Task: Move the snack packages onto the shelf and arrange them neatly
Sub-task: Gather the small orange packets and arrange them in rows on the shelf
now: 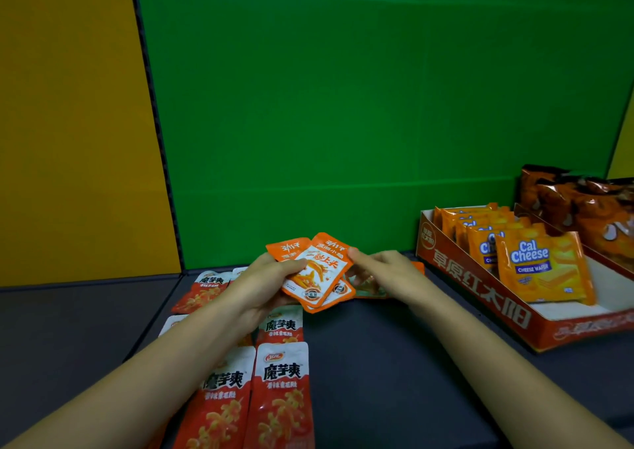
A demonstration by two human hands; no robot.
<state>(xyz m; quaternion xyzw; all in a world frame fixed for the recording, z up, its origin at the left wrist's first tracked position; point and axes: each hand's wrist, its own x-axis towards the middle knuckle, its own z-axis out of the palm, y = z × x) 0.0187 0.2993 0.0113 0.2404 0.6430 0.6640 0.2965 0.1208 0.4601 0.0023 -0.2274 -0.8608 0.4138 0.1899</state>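
Between the two hands, a small bunch of orange packets (317,272) is held just over the dark shelf (394,363). The left hand (266,287) has a closed grip on them. Its thumb lies on the front packet and its fingers curl under the bunch. The right hand (384,272) pinches the right edge of the same bunch, with its thumb at the top corner and its fingers curled below. The packets are spread out a bit like a fan. One more packet peeks out under the right hand, but it is hard to tell if it is held too.

Near and to the left, red and white packets (279,393) lie flat on the shelf, side by side in rows. The left arm hides some of them. On the right stands a red cardboard tray (480,294). Yellow Cal Cheese packs (542,266) stand in it, one behind the other. Far right, behind the tray, are shiny brown bags (583,205). A green wall (343,105) stands at the back, and a yellow panel (68,122) is on the left.
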